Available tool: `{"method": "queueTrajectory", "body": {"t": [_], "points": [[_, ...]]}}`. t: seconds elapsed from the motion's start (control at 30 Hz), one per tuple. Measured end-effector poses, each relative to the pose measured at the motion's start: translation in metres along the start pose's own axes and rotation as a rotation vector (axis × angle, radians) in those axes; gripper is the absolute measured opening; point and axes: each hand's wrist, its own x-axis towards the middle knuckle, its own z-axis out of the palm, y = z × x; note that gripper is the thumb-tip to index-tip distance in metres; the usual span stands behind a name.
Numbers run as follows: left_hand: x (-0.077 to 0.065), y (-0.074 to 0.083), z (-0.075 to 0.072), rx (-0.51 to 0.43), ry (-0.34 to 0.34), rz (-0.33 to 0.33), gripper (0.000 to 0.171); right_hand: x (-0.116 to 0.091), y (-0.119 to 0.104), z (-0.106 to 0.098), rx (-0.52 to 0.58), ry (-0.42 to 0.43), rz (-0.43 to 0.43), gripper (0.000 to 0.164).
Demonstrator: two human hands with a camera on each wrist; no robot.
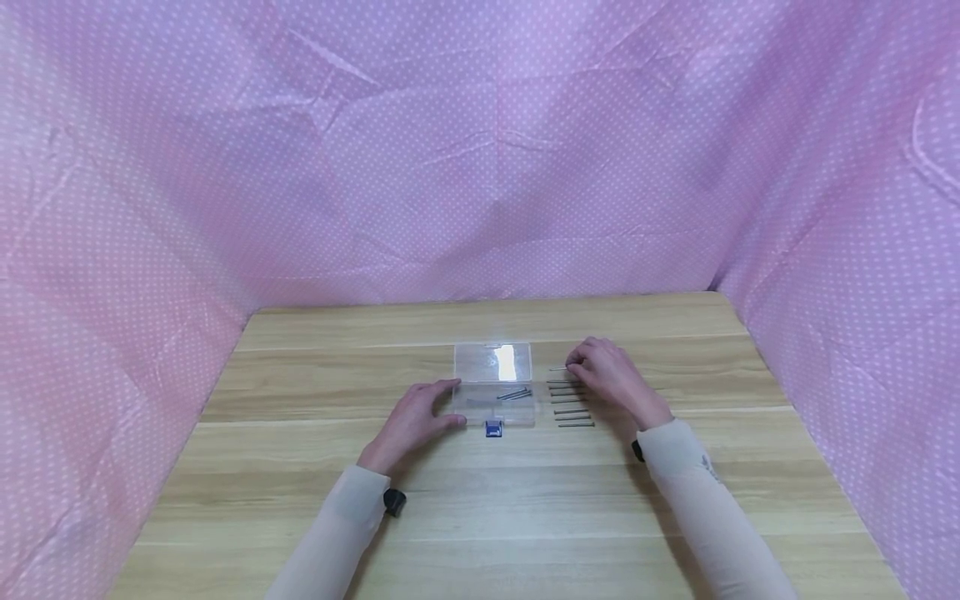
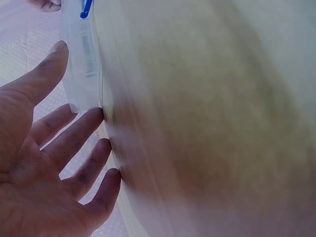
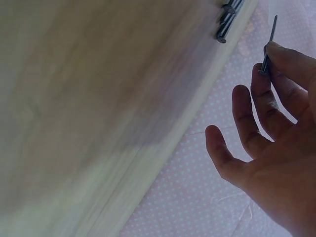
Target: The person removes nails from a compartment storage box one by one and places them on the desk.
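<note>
A clear plastic box (image 1: pixel 517 414) with its lid (image 1: pixel 476 362) raised lies on the table, a blue latch (image 1: pixel 493 429) at its front. Several nails (image 1: pixel 513 394) rest inside the right part of its rear section. My left hand (image 1: pixel 416 418) touches the box's left side with thumb and fingertips, fingers spread and relaxed, as the left wrist view also shows. My right hand (image 1: pixel 611 375) pinches one nail (image 3: pixel 273 32) between thumb and fingers, its point sticking out past the fingertips, above the far end of a row of nails (image 1: pixel 574 425) right of the box.
The wooden table (image 1: pixel 480 508) carries the box and the nail row near its middle. Pink dotted cloth (image 1: pixel 375 167) hangs behind the table and along both sides. A dark wrist device (image 1: pixel 394 502) sits at the left cuff.
</note>
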Motion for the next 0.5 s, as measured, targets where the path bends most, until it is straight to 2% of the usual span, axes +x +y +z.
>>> {"method": "queueTrajectory", "body": {"t": [0.5], "points": [[0.0016,-0.0009,0.0002,0.004,-0.001,-0.002,0.073,0.0093,0.0044,0.0067,-0.033,-0.078,0.019,0.012]]}}
